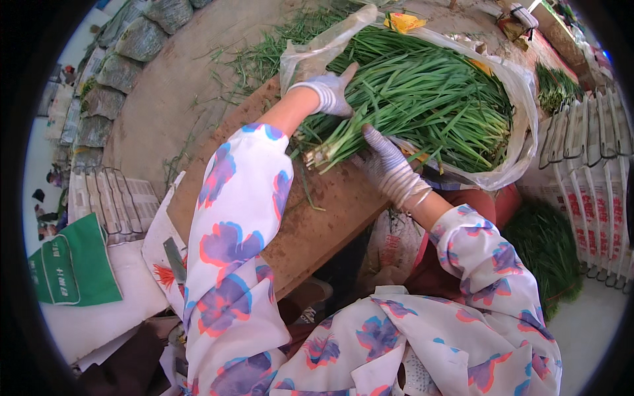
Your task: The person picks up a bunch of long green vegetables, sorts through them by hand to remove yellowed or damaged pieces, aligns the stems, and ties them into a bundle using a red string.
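Note:
A bunch of garlic chives [346,136] lies across the near side of a big pile of chives [426,89] in a clear plastic bag [525,114]. My left hand [332,91], in a knit glove with the fingertips bare, rests at the far side of the bunch, thumb and fingers spread. My right hand [389,161], gloved too, is at the near side, its thumb up against the leaves and its fingers partly hidden beneath. The pale cut stems point towards the brown board [297,237] under my arms. Whether either hand grips the bunch is unclear.
Loose chives [267,54] litter the floor beyond the board. Stacked white plastic crates [594,173] stand at the right, beside more chives [540,252]. At the left are other crates [116,198], a green bag [81,267], a knife blade [174,257] by red ties [166,274], and filled sacks [141,39].

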Action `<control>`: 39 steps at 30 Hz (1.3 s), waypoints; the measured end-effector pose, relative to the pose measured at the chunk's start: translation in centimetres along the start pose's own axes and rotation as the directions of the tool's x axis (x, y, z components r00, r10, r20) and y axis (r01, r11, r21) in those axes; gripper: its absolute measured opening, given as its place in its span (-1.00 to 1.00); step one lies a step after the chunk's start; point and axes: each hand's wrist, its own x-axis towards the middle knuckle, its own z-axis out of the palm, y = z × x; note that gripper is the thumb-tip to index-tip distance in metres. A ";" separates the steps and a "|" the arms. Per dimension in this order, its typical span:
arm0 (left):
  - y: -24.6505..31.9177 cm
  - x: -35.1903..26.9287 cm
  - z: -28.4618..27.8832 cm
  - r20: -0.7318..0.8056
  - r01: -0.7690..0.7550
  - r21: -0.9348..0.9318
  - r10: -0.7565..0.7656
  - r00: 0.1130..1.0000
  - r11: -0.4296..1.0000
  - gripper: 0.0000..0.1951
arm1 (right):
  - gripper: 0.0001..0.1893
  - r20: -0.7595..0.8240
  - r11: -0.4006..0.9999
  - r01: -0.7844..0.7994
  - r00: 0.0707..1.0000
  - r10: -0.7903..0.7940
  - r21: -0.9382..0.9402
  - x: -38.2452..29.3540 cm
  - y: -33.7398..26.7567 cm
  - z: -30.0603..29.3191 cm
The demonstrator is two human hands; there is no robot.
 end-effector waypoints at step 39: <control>-5.3 -29.6 18.3 -0.107 0.645 -0.484 -0.771 0.628 0.592 0.22 | -0.44 0.504 0.878 0.392 0.837 -0.215 -0.276 -14.5 -2.7 5.9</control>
